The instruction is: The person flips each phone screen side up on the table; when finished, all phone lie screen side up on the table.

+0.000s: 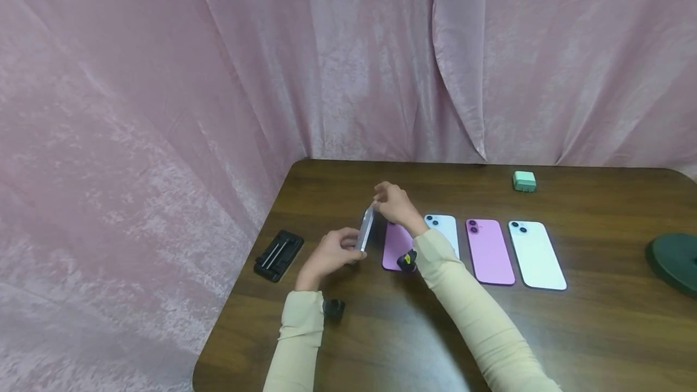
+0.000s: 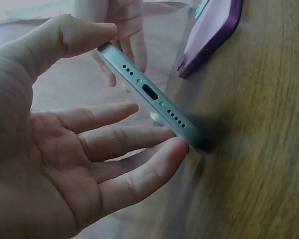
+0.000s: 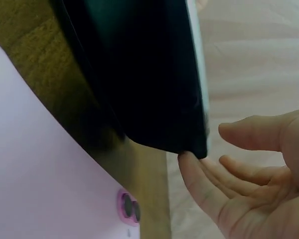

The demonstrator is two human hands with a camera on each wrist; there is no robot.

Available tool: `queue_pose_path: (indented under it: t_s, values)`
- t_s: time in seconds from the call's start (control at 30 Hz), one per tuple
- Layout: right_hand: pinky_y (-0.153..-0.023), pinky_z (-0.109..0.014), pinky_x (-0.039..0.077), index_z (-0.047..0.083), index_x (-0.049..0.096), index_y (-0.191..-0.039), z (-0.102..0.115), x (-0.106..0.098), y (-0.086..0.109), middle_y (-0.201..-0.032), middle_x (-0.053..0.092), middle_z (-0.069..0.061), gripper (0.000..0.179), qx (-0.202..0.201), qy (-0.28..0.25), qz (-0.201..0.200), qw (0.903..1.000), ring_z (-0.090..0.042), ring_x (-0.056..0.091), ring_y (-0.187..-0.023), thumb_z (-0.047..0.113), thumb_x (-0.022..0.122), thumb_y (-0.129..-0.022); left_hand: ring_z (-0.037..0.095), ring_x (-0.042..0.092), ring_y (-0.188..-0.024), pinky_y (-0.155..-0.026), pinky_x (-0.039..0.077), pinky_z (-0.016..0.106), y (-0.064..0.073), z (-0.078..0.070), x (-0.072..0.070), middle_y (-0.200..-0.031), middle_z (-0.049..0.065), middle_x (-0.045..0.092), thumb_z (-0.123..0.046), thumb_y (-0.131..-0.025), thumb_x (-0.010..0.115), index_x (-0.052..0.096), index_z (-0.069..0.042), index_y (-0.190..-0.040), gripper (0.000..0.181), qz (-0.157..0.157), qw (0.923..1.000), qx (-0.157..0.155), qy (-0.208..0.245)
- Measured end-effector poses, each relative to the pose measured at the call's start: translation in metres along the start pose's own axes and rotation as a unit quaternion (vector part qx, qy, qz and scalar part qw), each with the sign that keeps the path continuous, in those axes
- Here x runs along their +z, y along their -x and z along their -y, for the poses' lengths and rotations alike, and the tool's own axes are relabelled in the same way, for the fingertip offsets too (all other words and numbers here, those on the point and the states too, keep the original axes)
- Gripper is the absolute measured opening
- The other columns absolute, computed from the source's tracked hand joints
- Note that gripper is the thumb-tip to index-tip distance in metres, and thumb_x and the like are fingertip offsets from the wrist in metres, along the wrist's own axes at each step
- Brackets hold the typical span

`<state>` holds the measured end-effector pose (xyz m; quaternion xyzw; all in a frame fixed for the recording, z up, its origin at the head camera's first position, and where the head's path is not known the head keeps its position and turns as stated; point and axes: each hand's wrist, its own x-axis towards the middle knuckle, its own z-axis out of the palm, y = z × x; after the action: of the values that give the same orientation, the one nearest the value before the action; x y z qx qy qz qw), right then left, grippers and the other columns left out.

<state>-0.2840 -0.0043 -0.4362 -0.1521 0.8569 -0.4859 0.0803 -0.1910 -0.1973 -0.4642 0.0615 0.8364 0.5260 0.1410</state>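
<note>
My left hand [image 1: 331,253] holds a smartphone [image 1: 366,230] tilted up on its side. In the left wrist view, the thumb presses one edge of the phone [image 2: 139,87] and the fingertips the opposite edge, with the charging port and speaker holes facing the camera. My right hand [image 1: 395,205] is at the far end of the phone. One fingertip touches a corner beside the dark screen [image 3: 144,74] in the right wrist view, while the thumb stays apart from it. Nearest on the table lies a purple phone [image 1: 393,250], partly hidden by the right arm.
Right of it lie a pale blue phone [image 1: 446,230], a pink-purple phone [image 1: 491,259] and a whitish phone [image 1: 539,259], backs up. A black case with slim metal tools [image 1: 279,256] sits at left. A mint-green charger block [image 1: 524,181] stands behind, a dark green round object [image 1: 675,262] at right.
</note>
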Motion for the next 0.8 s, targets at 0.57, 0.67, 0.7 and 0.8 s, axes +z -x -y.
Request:
queue_pose_path:
  t_s: [0.57, 0.67, 0.7, 0.8]
  values:
    - [-0.104, -0.049, 0.044, -0.006, 0.056, -0.133, -0.013, 0.014, -0.014, -0.131, 0.06, -0.025, 0.042, -0.011, -0.02, 0.058, 0.998, -0.04, 0.055, -0.126, 0.021, 0.061, -0.101, 0.036, 0.068, -0.1, -0.071, 0.06, 0.039, 0.004, 0.002, -0.015, -0.131, 0.028, 0.061, 0.001, -0.094, 0.056, 0.051, 0.006, -0.143, 0.05, -0.014, 0.9988, 0.023, 0.042]
    - [-0.106, -0.051, 0.042, -0.006, 0.055, -0.135, -0.011, 0.017, -0.014, -0.134, 0.058, -0.027, 0.045, -0.005, -0.012, 0.063, 0.9979, -0.041, 0.052, -0.129, 0.024, 0.06, -0.101, 0.038, 0.068, -0.098, -0.07, 0.06, 0.038, 0.004, 0.001, -0.015, -0.128, 0.029, 0.062, 0.003, -0.091, 0.055, 0.051, 0.009, -0.142, 0.051, -0.019, 0.9985, 0.028, 0.042]
    - [-0.107, -0.051, 0.041, -0.007, 0.054, -0.135, -0.01, 0.018, -0.014, -0.135, 0.057, -0.028, 0.047, -0.004, -0.009, 0.065, 0.9979, -0.042, 0.052, -0.129, 0.025, 0.06, -0.101, 0.038, 0.068, -0.097, -0.07, 0.06, 0.038, 0.005, 0.001, -0.014, -0.127, 0.03, 0.062, 0.004, -0.091, 0.055, 0.051, 0.01, -0.141, 0.051, -0.02, 0.9984, 0.03, 0.045]
    - [-0.107, -0.052, 0.041, -0.007, 0.053, -0.137, -0.008, 0.021, -0.014, -0.136, 0.057, -0.028, 0.051, -0.002, 0.004, 0.071, 0.9975, -0.042, 0.052, -0.129, 0.028, 0.06, -0.101, 0.041, 0.068, -0.096, -0.07, 0.06, 0.039, 0.006, 0.001, -0.014, -0.125, 0.033, 0.062, 0.007, -0.089, 0.055, 0.052, 0.013, -0.139, 0.051, -0.022, 0.9977, 0.033, 0.055]
